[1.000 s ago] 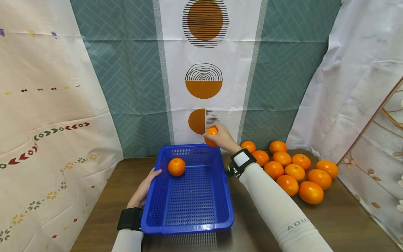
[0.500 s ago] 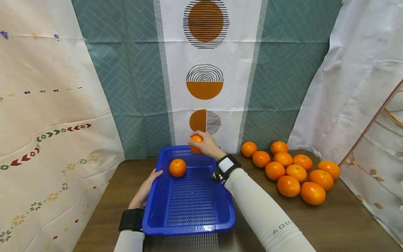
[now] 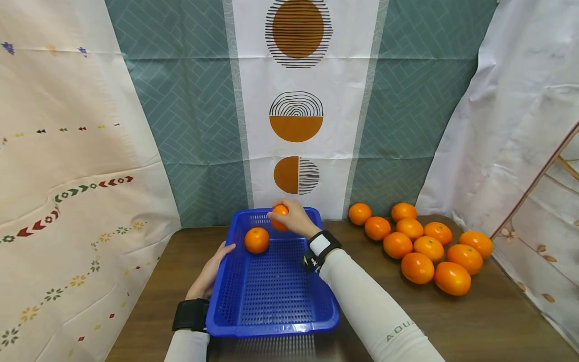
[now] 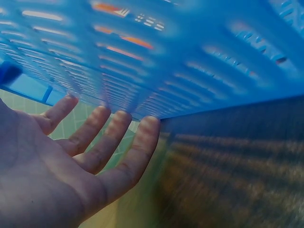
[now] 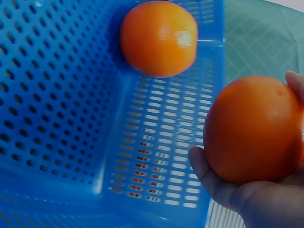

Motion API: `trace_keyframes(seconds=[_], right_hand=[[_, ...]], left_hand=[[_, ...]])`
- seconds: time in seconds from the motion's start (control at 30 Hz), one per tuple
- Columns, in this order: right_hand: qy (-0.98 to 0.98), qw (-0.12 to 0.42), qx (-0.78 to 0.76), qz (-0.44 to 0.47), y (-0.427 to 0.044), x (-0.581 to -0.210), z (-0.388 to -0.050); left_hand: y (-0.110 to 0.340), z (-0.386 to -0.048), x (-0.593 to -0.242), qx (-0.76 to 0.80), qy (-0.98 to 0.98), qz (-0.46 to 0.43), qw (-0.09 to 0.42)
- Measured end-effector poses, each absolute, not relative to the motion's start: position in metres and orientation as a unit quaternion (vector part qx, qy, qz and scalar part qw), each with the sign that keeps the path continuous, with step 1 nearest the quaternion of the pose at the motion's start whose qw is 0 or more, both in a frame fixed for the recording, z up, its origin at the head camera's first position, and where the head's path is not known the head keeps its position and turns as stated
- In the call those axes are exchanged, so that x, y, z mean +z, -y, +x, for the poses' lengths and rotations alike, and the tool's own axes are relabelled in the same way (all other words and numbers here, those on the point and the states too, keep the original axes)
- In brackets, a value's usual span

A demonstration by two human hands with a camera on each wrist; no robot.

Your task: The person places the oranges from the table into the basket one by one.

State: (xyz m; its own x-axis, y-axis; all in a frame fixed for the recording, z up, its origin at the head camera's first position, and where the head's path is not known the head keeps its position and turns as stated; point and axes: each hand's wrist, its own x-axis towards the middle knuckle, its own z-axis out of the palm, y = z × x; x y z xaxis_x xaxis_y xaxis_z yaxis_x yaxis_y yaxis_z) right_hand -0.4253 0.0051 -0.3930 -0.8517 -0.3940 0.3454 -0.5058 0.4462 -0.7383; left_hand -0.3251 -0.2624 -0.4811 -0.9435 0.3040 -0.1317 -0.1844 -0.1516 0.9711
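My right hand (image 3: 294, 219) holds an orange (image 5: 256, 130) over the far end of the blue plastic basket (image 3: 277, 329), its fingers and thumb curled round the fruit. Inside the basket, near the far left corner, sits another orange (image 3: 257, 240). At the basket's left side is my left hand (image 3: 212, 269); in the left wrist view its fingers (image 4: 142, 142) are fairly straight, with their tips against the slotted outer wall. In the head view one digit lies at the rim.
Several oranges (image 3: 429, 248) lie in a group on the brown wooden table (image 3: 493, 322), to the right of the basket. Behind the table hangs a green and white patterned cloth (image 3: 205, 151); paler cloths hang at both sides.
My right hand has carried the orange leftward and down, from beyond the basket's far right corner to over its far end. The left hand stays at the basket's side.
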Motion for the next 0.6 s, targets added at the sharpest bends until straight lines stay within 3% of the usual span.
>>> trace_keyframes(seconds=[0.6], right_hand=[[0.92,-0.003,0.344,0.191,0.01,-0.429,-0.419]], left_hand=[[0.263,-0.325,-0.48,0.757,-0.63,0.042,0.164]])
